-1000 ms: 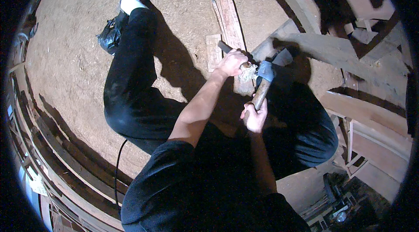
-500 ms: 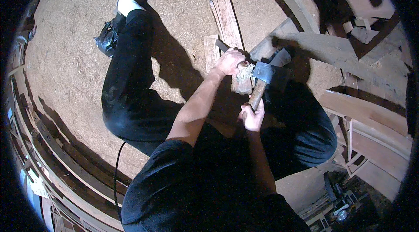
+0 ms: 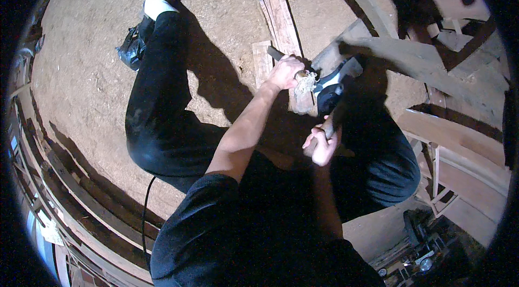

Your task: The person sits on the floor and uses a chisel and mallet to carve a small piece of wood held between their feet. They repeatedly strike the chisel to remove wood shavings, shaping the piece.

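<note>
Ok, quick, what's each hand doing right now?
Left hand: closed around a chisel, its frayed butt toward the hatchet head.
Right hand: closed on the handle of a hatchet.

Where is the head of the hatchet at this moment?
In the head view, upper right of centre: the hatchet head touches the chisel held by the left hand, above the right hand.

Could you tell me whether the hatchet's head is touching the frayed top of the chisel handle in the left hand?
Touching, it seems: in the head view the hatchet's head sits against the frayed chisel handle above the left hand, with no gap visible.
</note>
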A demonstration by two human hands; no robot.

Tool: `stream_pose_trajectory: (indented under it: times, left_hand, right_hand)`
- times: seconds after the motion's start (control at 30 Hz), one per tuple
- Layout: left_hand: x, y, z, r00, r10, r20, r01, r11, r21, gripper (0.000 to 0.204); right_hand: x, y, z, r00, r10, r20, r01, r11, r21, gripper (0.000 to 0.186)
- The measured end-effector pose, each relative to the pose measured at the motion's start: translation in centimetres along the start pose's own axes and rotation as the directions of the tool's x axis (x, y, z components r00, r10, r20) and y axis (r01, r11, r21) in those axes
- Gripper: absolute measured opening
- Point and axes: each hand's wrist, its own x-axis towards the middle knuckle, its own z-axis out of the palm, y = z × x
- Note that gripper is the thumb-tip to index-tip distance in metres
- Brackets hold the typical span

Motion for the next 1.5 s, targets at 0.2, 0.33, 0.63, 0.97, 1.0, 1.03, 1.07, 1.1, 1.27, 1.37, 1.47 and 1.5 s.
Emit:
stream_pose_trajectory:
  times: [0.2,0.33,0.63,0.97,1.0,1.03,1.07,1.1,1.27,1.37,1.47,1.5]
  left_hand:
    - [0.6,-0.2,-0.1,0.984,-0.099,-0.151,0.086,0.992,-0.094,0.018]
    - [0.9,0.2,-0.3,0.965,-0.087,-0.247,0.07,0.994,-0.079,0.018]
    - [0.4,0.3,0.3,0.987,-0.095,-0.128,0.099,0.995,0.027,0.014]
    - [0.3,0.3,-0.2,0.988,-0.033,-0.15,0.03,0.999,-0.02,0.012]
    - [0.6,0.6,-0.7,0.979,-0.053,-0.195,0.049,0.998,-0.027,0.011]
    - [0.9,1.1,-0.9,0.97,-0.075,-0.233,0.067,0.997,-0.042,0.011]
    - [0.7,0.8,-0.8,0.972,-0.067,-0.227,0.07,0.998,0.006,0.012]
    - [0.7,0.8,-0.7,0.978,-0.073,-0.196,0.078,0.997,0.017,0.012]
    - [0.1,0.1,-0.3,0.988,-0.074,-0.136,0.075,0.997,0.002,0.017]
    - [0.2,-0.1,-0.5,0.972,-0.112,-0.209,0.12,0.992,0.028,0.016]
    - [0.4,0.2,-0.8,0.973,-0.081,-0.215,0.085,0.996,0.01,0.012]
    - [0.5,0.5,-1.0,0.973,-0.072,-0.219,0.075,0.997,0.004,0.013]
  right_hand:
    - [1.5,4.6,-0.1,0.994,-0.098,0.049,0.109,0.94,-0.324,0.045]
    - [1.2,2.4,0.4,0.992,-0.102,0.077,0.114,0.98,-0.165,0.041]
    - [0.6,2.9,0.5,1.0,0.027,-0.004,-0.027,0.969,-0.246,0.032]
    - [1.8,6.3,-1.7,0.997,-0.026,0.071,0.047,0.953,-0.3,0.04]
    - [1.3,4.4,-0.6,0.998,0.028,0.058,-0.014,0.975,-0.22,0.041]
    - [0.8,2.8,0.2,0.996,0.086,0.039,-0.08,0.987,-0.14,0.043]
    - [0.5,2.0,1.0,0.999,0.046,0.026,-0.044,0.997,-0.067,0.043]
    - [0.4,1.4,1.4,1.0,0.014,0.019,-0.013,0.999,-0.039,0.043]
    - [1.4,5.5,-0.9,0.992,-0.062,0.107,0.107,0.866,-0.488,0.043]
    - [1.0,1.9,0.4,0.98,0.167,0.106,-0.137,0.96,-0.245,0.037]
    - [0.6,1.6,1.1,0.997,0.056,0.055,-0.05,0.994,-0.098,0.041]
    - [0.7,1.6,1.1,0.997,0.06,0.038,-0.054,0.99,-0.132,0.044]
